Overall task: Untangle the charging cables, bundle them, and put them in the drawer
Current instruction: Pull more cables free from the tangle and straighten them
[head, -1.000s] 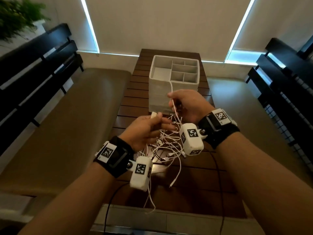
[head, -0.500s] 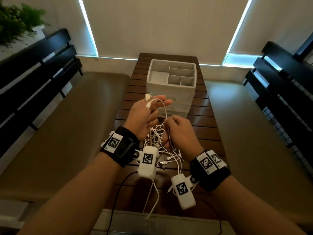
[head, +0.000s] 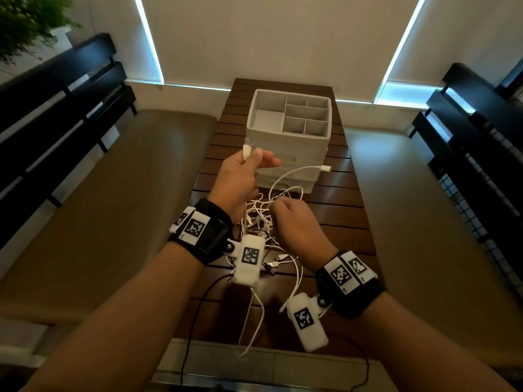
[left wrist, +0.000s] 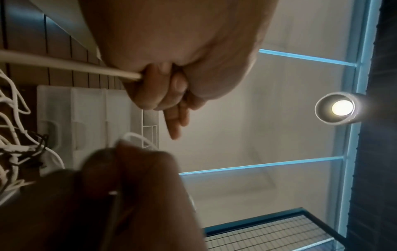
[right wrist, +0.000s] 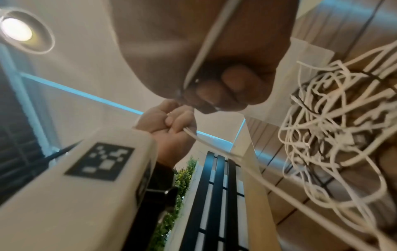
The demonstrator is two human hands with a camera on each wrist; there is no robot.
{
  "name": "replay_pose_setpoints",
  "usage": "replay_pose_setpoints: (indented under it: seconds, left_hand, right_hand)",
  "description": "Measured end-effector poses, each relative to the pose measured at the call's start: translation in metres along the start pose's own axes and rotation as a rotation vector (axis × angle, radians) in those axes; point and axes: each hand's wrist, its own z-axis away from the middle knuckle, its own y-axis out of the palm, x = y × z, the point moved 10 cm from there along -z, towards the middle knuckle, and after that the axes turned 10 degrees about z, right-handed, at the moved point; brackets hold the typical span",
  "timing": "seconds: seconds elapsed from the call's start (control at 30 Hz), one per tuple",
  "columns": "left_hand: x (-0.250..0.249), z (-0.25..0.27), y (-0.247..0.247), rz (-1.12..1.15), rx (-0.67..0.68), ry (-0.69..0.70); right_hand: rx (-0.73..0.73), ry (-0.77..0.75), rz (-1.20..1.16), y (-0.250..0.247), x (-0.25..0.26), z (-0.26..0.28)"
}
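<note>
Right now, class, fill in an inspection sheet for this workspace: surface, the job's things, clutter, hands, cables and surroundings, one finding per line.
Surface: slatted wooden table, dark brown.
Job's things: white drawer organiser at the far end, top compartments empty, drawers shut.
Clutter: nothing seen.
Hands: left hand raised, pinches a white plug end; right hand lower, grips a white cable in its fist.
Cables: tangled white cables heaped on the table between the hands; one free connector sticks out towards the organiser; a strand trails over the near edge.
Surroundings: padded benches on both sides, drawn blinds ahead, plant at far left.
</note>
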Motion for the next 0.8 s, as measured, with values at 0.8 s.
replay_pose_setpoints:
  seconds: [0.8]
  left_hand:
    - [0.022,-0.001,-0.001,0.059,0.017,-0.129]
  right_hand:
    - [-0.190,-0.375,0.109,-0.050,0.056,-0.009]
